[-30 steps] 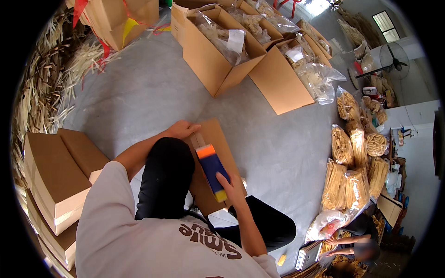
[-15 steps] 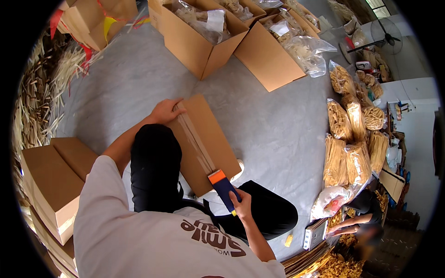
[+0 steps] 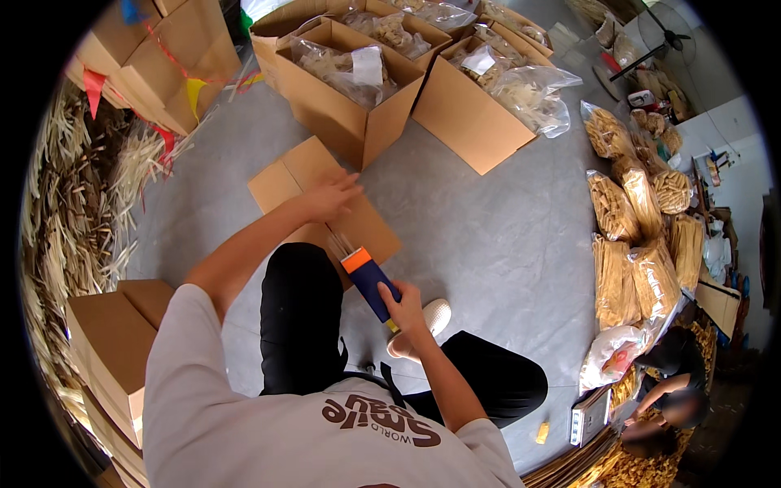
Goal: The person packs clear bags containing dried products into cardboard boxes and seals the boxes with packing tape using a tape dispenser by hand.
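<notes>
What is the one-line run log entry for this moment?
left hand: pressing flat brown cardboard sheet on grey floor | right hand: gripping blue-and-orange tape dispenser, tape on cardboard

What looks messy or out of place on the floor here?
Loose pale straw sticks lie scattered in a heap along the left edge of the floor, not bagged like the bundles on the right. One open box has a plastic bag spilling over its side. The flattened carton under the left hand looks undamaged.
</notes>
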Action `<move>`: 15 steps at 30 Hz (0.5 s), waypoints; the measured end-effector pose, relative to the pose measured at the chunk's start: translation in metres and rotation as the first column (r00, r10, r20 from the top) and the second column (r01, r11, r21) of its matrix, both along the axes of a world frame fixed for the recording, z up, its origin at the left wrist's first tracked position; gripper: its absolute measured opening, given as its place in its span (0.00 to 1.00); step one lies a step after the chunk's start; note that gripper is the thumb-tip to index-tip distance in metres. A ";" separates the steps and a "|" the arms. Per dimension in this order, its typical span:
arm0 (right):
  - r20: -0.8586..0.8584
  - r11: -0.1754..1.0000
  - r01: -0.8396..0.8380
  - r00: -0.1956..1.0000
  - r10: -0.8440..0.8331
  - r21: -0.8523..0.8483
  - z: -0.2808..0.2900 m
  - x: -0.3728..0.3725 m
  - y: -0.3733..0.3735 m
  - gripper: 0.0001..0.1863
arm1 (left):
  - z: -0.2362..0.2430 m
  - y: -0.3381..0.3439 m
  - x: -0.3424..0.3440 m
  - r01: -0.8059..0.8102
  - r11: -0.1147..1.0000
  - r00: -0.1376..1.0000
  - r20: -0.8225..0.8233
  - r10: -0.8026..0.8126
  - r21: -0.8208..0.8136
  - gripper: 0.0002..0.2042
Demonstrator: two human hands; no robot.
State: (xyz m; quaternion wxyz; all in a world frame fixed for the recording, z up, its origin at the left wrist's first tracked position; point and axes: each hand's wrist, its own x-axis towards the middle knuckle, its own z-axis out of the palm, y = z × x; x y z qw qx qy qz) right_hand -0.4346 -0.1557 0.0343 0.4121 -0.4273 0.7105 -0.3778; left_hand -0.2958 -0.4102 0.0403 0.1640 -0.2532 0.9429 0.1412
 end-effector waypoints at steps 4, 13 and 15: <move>0.016 1.000 0.024 1.000 -0.024 0.004 0.008 0.005 0.005 0.22 | -0.018 -0.004 -0.026 0.068 0.982 0.997 0.019 -0.072 0.177 0.33; -0.008 0.993 -0.099 0.995 0.100 0.062 0.034 -0.016 0.014 0.21 | -0.016 -0.004 -0.030 0.161 0.971 0.975 0.123 -0.184 0.174 0.34; -0.026 0.989 -0.086 0.996 0.090 0.123 0.006 -0.027 0.030 0.21 | -0.015 -0.006 -0.029 0.220 0.962 0.967 0.091 -0.237 0.161 0.33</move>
